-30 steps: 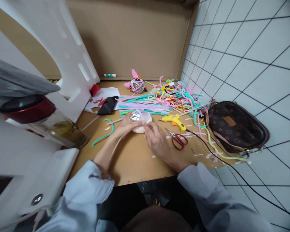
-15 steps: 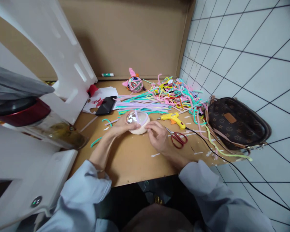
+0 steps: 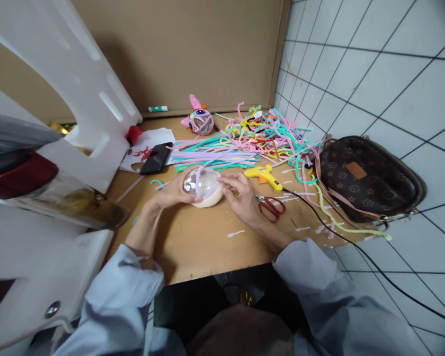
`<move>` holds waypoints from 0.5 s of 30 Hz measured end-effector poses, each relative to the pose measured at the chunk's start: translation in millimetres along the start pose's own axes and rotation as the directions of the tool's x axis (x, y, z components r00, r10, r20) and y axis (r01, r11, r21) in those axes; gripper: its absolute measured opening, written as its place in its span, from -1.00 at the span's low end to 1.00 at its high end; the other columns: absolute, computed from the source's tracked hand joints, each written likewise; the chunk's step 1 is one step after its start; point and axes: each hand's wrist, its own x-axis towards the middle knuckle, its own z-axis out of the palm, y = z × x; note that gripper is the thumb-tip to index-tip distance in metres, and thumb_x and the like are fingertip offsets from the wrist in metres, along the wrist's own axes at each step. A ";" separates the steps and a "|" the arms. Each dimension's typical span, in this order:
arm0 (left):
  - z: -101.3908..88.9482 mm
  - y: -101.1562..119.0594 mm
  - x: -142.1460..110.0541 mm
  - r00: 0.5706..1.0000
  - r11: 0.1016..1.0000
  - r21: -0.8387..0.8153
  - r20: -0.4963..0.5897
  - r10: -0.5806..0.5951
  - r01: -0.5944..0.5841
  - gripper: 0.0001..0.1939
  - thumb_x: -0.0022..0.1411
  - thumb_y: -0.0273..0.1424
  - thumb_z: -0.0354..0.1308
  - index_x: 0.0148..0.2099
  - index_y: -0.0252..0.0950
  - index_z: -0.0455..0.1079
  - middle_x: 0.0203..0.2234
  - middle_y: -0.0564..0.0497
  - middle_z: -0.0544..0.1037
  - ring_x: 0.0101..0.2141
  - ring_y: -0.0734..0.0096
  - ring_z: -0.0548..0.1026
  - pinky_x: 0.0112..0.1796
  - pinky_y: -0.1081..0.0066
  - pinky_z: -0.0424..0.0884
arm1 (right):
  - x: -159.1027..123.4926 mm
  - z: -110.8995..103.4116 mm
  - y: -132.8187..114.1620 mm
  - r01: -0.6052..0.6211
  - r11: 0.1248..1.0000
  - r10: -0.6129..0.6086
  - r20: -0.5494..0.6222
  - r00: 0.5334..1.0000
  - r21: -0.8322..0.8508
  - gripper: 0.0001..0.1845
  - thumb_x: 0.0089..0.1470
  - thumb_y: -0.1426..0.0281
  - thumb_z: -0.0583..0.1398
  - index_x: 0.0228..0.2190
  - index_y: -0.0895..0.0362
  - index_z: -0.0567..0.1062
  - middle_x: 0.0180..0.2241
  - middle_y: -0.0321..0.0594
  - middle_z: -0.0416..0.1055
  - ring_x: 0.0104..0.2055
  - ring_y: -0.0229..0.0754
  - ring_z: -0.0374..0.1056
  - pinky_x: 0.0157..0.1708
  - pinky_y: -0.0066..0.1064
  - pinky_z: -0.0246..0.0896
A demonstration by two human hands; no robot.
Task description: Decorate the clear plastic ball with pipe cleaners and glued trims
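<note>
A clear ball [image 3: 209,184] with a cream-coloured lower part and a lilac pipe cleaner [image 3: 198,182] running over it is held just above the table. My left hand [image 3: 173,192] is closed round its left side, thumb at the front. At the ball's right edge, my right hand [image 3: 240,197] has thumb and fingers pinched together, touching it; what lies between those fingertips is hidden. Right of that hand are a yellow glue gun [image 3: 264,177] and red-handled scissors [image 3: 272,209], partly covered by the hand.
Behind the ball lie straight pipe cleaners [image 3: 215,159] and a tangled multicoloured heap [image 3: 270,133]. A decorated ball with pink ears [image 3: 201,122], a black phone [image 3: 156,158] and a marker [image 3: 158,109] are further back. A brown handbag [image 3: 371,180] stands right, a red-lidded jar [image 3: 74,198] left.
My left hand has turned the ball, so more of its clear side and the lilac strip show. My right fingers have shifted up along its right edge. The camera view has moved slightly.
</note>
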 end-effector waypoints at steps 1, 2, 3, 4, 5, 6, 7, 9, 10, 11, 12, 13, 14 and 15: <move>0.2 0.9 -0.3 1.000 1.000 -0.001 -0.006 -0.003 0.003 -0.15 -0.57 -0.30 0.47 -0.05 -0.23 0.42 -0.01 -0.10 0.50 0.10 -0.08 0.39 0.16 0.18 0.24 | -0.5 -0.6 -1.0 0.024 0.999 -0.023 0.005 1.000 -0.045 -0.64 0.12 0.57 0.10 -0.10 0.11 0.56 -0.12 -0.12 0.35 -0.20 -0.24 0.41 -0.13 -0.32 0.45; 0.5 1.8 -0.5 1.000 1.000 -0.003 -0.012 -0.005 0.005 -0.14 -0.59 -0.31 0.47 -0.06 -0.22 0.43 -0.02 -0.10 0.50 0.09 -0.08 0.39 0.14 0.19 0.26 | -1.1 -1.0 -2.0 0.049 0.995 -0.048 0.011 0.999 -0.091 -0.64 0.13 0.57 0.10 -0.09 0.10 0.56 -0.12 -0.13 0.36 -0.16 -0.21 0.41 -0.11 -0.31 0.44; 0.8 2.6 -0.7 1.000 1.000 -0.007 -0.017 -0.006 0.006 -0.15 -0.60 -0.31 0.47 -0.07 -0.22 0.43 -0.04 -0.10 0.51 0.08 -0.08 0.40 0.13 0.20 0.27 | -1.8 -1.4 -2.9 0.076 0.988 -0.074 0.017 0.997 -0.134 -0.64 0.14 0.56 0.10 -0.09 0.09 0.56 -0.12 -0.13 0.37 -0.12 -0.19 0.41 -0.10 -0.31 0.43; 1.1 3.2 -0.8 1.000 1.000 -0.013 -0.019 -0.006 0.006 -0.16 -0.60 -0.32 0.47 -0.08 -0.22 0.44 -0.05 -0.10 0.51 0.07 -0.07 0.40 0.12 0.21 0.29 | -2.4 -1.7 -3.7 0.102 0.980 -0.099 0.024 0.995 -0.174 -0.64 0.16 0.56 0.10 -0.08 0.09 0.56 -0.12 -0.12 0.37 -0.08 -0.17 0.40 -0.08 -0.30 0.42; 1.4 3.6 -0.9 1.000 1.000 -0.021 -0.018 -0.006 0.006 -0.16 -0.60 -0.32 0.47 -0.09 -0.22 0.44 -0.05 -0.09 0.51 0.07 -0.07 0.40 0.11 0.22 0.30 | -3.1 -1.9 -4.3 0.127 0.970 -0.122 0.034 0.992 -0.207 -0.64 0.17 0.56 0.10 -0.08 0.08 0.56 -0.12 -0.12 0.38 -0.06 -0.16 0.39 -0.07 -0.30 0.41; 1.7 3.7 -1.0 1.000 1.000 -0.027 -0.013 -0.006 0.006 -0.17 -0.60 -0.32 0.48 -0.09 -0.22 0.44 -0.05 -0.09 0.51 0.07 -0.06 0.40 0.10 0.23 0.31 | -3.7 -2.1 -4.7 0.148 0.961 -0.142 0.043 0.989 -0.234 -0.65 0.18 0.55 0.10 -0.07 0.08 0.56 -0.12 -0.12 0.39 -0.05 -0.16 0.39 -0.06 -0.29 0.40; 1.8 3.7 -1.0 1.000 0.999 -0.032 -0.008 -0.005 0.005 -0.17 -0.60 -0.32 0.47 -0.09 -0.21 0.44 -0.05 -0.09 0.51 0.07 -0.06 0.40 0.10 0.23 0.30 | -4.1 -2.1 -4.9 0.165 0.954 -0.158 0.048 0.986 -0.251 -0.65 0.19 0.55 0.09 -0.08 0.07 0.56 -0.13 -0.13 0.40 -0.05 -0.16 0.39 -0.05 -0.29 0.39; 2.0 3.3 -0.8 1.000 0.999 -0.034 0.002 -0.004 0.004 -0.17 -0.59 -0.32 0.47 -0.09 -0.22 0.44 -0.05 -0.09 0.51 0.07 -0.05 0.41 0.11 0.23 0.30 | -4.7 -1.9 -4.5 0.183 0.949 -0.178 0.041 0.983 -0.257 -0.66 0.21 0.54 0.09 -0.11 0.06 0.57 -0.15 -0.14 0.43 -0.07 -0.17 0.40 -0.05 -0.29 0.39; 2.0 3.0 -0.7 1.000 0.999 -0.032 0.005 -0.005 0.005 -0.17 -0.59 -0.33 0.47 -0.08 -0.22 0.44 -0.04 -0.09 0.51 0.07 -0.04 0.41 0.12 0.23 0.29 | -4.9 -1.8 -4.0 0.185 0.950 -0.183 0.030 0.983 -0.252 -0.68 0.21 0.54 0.08 -0.13 0.06 0.58 -0.16 -0.15 0.45 -0.08 -0.18 0.41 -0.06 -0.30 0.40; 2.1 2.6 -0.5 1.000 1.000 -0.030 0.006 -0.007 0.007 -0.16 -0.59 -0.32 0.47 -0.07 -0.23 0.43 -0.03 -0.10 0.50 0.07 -0.04 0.41 0.13 0.22 0.29 | -5.0 -1.6 -3.3 0.186 0.951 -0.187 0.019 0.982 -0.245 -0.69 0.22 0.53 0.08 -0.15 0.06 0.58 -0.17 -0.15 0.46 -0.09 -0.18 0.43 -0.08 -0.31 0.41; 2.1 2.3 -0.3 1.000 1.000 -0.027 0.007 -0.009 0.009 -0.15 -0.58 -0.32 0.47 -0.06 -0.23 0.43 -0.01 -0.11 0.49 0.08 -0.04 0.41 0.14 0.22 0.28 | -5.2 -1.4 -2.7 0.189 0.953 -0.193 0.008 0.981 -0.239 -0.70 0.22 0.53 0.09 -0.17 0.07 0.59 -0.17 -0.15 0.48 -0.09 -0.19 0.43 -0.09 -0.33 0.41; 2.1 1.9 -0.1 1.000 1.000 -0.022 0.008 -0.011 0.011 -0.14 -0.58 -0.32 0.47 -0.05 -0.24 0.42 0.01 -0.12 0.49 0.09 -0.05 0.40 0.15 0.20 0.26 | -5.3 -1.3 -2.1 0.194 0.953 -0.199 0.002 0.980 -0.234 -0.71 0.22 0.53 0.09 -0.19 0.08 0.59 -0.17 -0.14 0.49 -0.10 -0.19 0.44 -0.09 -0.33 0.41; 2.1 1.6 0.0 1.000 1.000 -0.015 0.006 -0.011 0.011 -0.12 -0.58 -0.31 0.47 -0.04 -0.24 0.41 0.02 -0.12 0.48 0.11 -0.06 0.39 0.17 0.19 0.24 | -5.4 -1.2 -1.8 0.199 0.952 -0.205 -0.001 0.979 -0.232 -0.72 0.22 0.53 0.09 -0.20 0.09 0.59 -0.17 -0.14 0.50 -0.10 -0.19 0.45 -0.10 -0.34 0.42; 2.0 1.3 0.1 1.000 1.000 -0.005 0.002 -0.008 0.008 -0.11 -0.58 -0.30 0.47 -0.03 -0.23 0.41 0.03 -0.12 0.48 0.12 -0.08 0.38 0.18 0.17 0.23 | -5.6 -1.2 -1.7 0.201 0.952 -0.207 -0.002 0.978 -0.231 -0.72 0.21 0.53 0.09 -0.21 0.10 0.59 -0.17 -0.13 0.51 -0.10 -0.19 0.45 -0.10 -0.34 0.42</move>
